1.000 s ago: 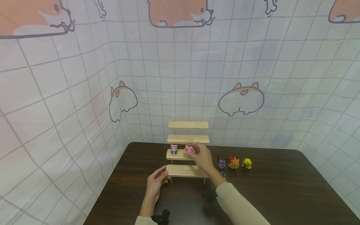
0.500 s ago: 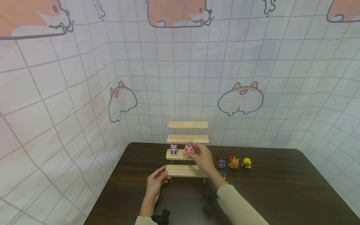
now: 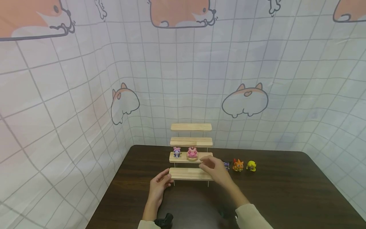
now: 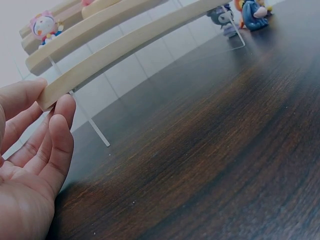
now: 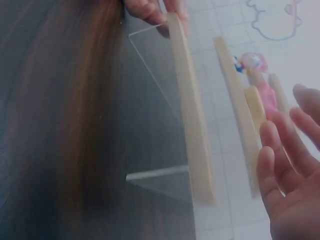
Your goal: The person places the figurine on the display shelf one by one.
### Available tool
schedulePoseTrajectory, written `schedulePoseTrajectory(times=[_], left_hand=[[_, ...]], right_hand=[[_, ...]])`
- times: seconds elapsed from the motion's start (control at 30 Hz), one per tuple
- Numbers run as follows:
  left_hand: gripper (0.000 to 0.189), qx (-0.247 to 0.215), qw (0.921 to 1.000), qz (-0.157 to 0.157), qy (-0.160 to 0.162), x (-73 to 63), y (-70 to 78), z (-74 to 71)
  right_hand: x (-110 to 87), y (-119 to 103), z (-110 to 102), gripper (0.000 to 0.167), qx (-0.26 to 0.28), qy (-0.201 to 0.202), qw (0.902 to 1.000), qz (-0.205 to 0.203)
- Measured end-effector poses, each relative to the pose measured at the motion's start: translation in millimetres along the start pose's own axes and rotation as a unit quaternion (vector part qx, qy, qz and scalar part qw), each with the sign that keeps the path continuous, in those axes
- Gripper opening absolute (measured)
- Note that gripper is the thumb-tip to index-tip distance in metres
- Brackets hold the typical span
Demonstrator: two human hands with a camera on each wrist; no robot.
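A stepped wooden display stand (image 3: pixel 188 173) rises in tiers on the table. My left hand (image 3: pixel 158 187) pinches the left end of its lowest board (image 4: pixel 120 47), thumb on top and fingers beneath. One tier up, a pink figurine (image 3: pixel 192 153) on a round tan base stands near the middle, and a small pink, white and blue figurine (image 3: pixel 176 152) is at the left. My right hand (image 3: pixel 217 170), fingers loosely bent and holding nothing, hovers at the stand's right end. In the right wrist view its fingers (image 5: pixel 282 165) are apart from the pink figurine.
Right of the stand, an orange figurine (image 3: pixel 238 165) and a yellow figurine (image 3: pixel 251 165) stand on the dark wooden table (image 3: pixel 286 190). A dark purple figurine (image 3: pixel 226 165) is partly hidden behind my right hand. A blue figurine (image 4: pixel 255 15) shows in the left wrist view.
My right hand has let go of the pink figurine and moved right and toward me. The figurine stays on the second board from the bottom. My left hand keeps its place.
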State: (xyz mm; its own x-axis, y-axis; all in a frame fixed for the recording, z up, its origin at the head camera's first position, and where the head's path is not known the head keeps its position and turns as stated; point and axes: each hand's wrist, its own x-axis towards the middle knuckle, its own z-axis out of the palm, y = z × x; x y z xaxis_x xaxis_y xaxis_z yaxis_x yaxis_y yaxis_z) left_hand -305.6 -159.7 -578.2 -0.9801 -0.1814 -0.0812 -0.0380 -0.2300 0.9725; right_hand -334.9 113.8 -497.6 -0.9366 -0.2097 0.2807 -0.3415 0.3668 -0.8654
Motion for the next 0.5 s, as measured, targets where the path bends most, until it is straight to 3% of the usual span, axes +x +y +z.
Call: schedulePoseTrajectory(times=[0.17,0.5], left_hand=[[0.048,-0.006,1.0,-0.001,0.0,-0.4,-1.0,1.6],[0.048,-0.003,1.0,-0.002,0.0,0.1,-0.6,0.8]], right_hand=[[-23.2,12.6,-22.8,0.027,0.009,0.018,0.9998,0.005],[-60.4,44.4,-57.1,0.027,0.036,0.118,0.9915,0.042]])
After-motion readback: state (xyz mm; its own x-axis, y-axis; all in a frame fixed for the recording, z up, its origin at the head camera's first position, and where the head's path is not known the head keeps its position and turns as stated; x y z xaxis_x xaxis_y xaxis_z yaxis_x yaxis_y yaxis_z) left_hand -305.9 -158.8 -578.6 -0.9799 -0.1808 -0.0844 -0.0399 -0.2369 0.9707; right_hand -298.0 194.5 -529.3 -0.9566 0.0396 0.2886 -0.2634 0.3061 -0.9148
